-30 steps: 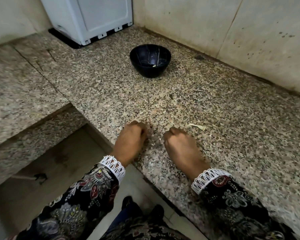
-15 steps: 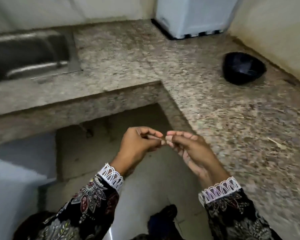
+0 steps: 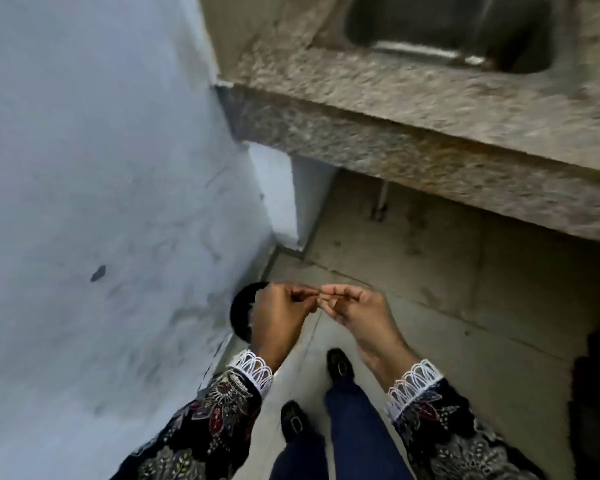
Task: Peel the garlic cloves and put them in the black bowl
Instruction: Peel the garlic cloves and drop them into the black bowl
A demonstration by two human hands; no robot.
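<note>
The garlic clove is hidden; something small sits between both fingertips, too blurred to name. The left hand (image 3: 281,313) and right hand (image 3: 352,308) pinch together above the floor (image 3: 430,289), away from the countertop (image 3: 430,109). A slip could drop it there.

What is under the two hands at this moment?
Under the left hand and right hand: grey floor tiles, black shoes. A dark round shape is partly hidden behind the left hand.

no readable text, label, brand or number shows anywhere.
</note>
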